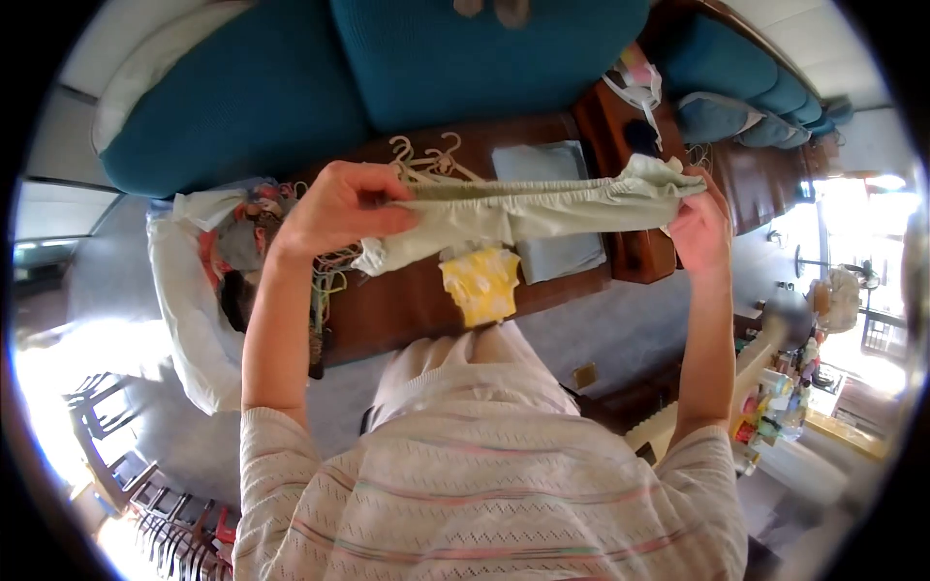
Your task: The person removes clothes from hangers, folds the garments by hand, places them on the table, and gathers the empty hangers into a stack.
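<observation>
Between my hands a pale green garment with a gathered elastic waistband [552, 208] is stretched sideways, held up above the wooden bench. Its left end is pinched between the thumb and fingers of my left hand [341, 210]. My right hand [699, 221] grips the other end, where the cloth bunches up. Just below it, a small yellow patterned garment [481, 286] lies at the bench's front edge. Behind the waistband are pale clothes hangers [426, 155], partly covered. A folded light blue cloth [559, 254] lies to the right, partly hidden by the pale green garment.
Teal cushions [484, 63] line the back of the dark wooden bench [387, 315]. On the left stands a white bag [184, 320] with clothes in it, beside more hangers [329, 281]. A wooden armrest box [639, 257] is at the right, with a shelf of bottles [775, 407] farther off.
</observation>
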{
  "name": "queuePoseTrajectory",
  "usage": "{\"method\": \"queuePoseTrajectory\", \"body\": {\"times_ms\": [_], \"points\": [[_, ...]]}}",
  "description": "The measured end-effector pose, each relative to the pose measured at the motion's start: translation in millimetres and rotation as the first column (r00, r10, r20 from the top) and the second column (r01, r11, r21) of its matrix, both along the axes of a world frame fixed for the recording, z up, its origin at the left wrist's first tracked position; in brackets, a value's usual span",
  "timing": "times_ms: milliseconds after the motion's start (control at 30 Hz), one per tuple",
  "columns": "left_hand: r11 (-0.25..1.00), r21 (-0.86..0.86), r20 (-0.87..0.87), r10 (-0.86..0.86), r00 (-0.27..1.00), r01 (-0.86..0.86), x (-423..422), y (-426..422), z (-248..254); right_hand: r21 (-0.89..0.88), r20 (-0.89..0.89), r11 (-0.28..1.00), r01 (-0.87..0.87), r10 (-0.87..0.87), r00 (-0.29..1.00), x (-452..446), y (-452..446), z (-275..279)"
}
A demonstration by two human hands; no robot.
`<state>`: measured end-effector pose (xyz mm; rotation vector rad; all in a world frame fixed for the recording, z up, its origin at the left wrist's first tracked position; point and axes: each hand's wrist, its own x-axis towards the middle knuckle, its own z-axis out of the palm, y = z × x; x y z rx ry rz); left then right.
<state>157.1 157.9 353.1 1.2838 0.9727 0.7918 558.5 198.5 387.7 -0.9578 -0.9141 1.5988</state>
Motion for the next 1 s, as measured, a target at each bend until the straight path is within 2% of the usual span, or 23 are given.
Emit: {"method": "queuePoseTrajectory", "body": {"times_ms": [133,233,333,367,400,500,567,633,667,700,800,833,900,1000], "points": [[0.995,-0.081,0.086,-0.057,0.995,0.064,-32.4,-9.7,16.6,-0.157,-0.154,0.987,0.031,-0.055,0.987,-21.3,-7.8,-4.6],[0.984,-0.123,0.102,-0.114,0.988,0.126,-51.8,-14.6,12.9,-0.172,-0.164,0.984,0.043,-0.072,0.984,-43.1,-13.3,-0.7],[0.987,-0.094,0.029,-0.132,0.991,0.134,-68.6,-20.5,3.0,-0.050,0.022,0.997,-0.059,0.060,0.998,-55.1,-19.4,0.3],[0.988,-0.096,-0.005,-0.120,0.993,0.119,-70.2,-22.8,4.6,0.029,0.132,0.987,-0.160,0.155,0.979,-53.0,-18.4,-2.6],[0.990,-0.098,-0.042,-0.104,0.994,0.099,-72.9,-26.8,5.5,-0.020,0.100,0.983,-0.181,0.182,0.978,-45.6,-18.1,-9.1],[0.998,-0.036,-0.008,-0.046,0.999,0.046,-75.7,-33.5,2.9,-0.030,0.088,0.986,-0.166,0.168,0.982,-53.8,-22.9,-6.6],[0.988,0.096,-0.203,-0.098,0.974,0.120,-82.6,-36.2,1.8,-0.010,0.092,0.986,-0.169,0.169,0.981,-52.3,-22.2,-7.4],[0.955,0.201,-0.355,-0.136,0.925,0.217,-86.9,-37.7,0.8,-0.019,-0.001,0.987,-0.156,0.156,0.988,-57.7,-25.2,-4.3],[0.945,0.225,-0.387,-0.135,0.912,0.236,-87.2,-39.5,0.9,-0.024,-0.046,0.989,-0.147,0.146,0.988,-58.3,-26.1,-2.9],[0.934,0.249,-0.419,-0.135,0.898,0.256,-88.2,-40.9,1.0,0.024,-0.114,0.978,-0.206,0.208,0.971,-53.3,-23.7,-6.9],[0.922,0.274,-0.496,-0.109,0.862,0.274,-88.0,-44.9,3.8,0.003,-0.177,0.995,-0.099,0.098,0.979,-40.5,-20.9,-13.6],[0.921,0.276,-0.518,-0.097,0.850,0.274,-88.5,-45.7,4.4,0.025,-0.194,0.988,-0.151,0.153,0.969,-36.7,-19.4,-12.3],[0.962,0.214,-0.436,-0.063,0.898,0.171,-92.1,-47.5,2.2,0.073,-0.222,0.966,-0.249,0.259,0.940,-31.3,-17.5,-9.2],[0.992,0.105,-0.246,-0.047,0.968,0.075,-94.6,-47.7,-10.6,0.024,-0.253,0.969,-0.245,0.243,0.936,-29.3,-14.8,-7.2]]}}
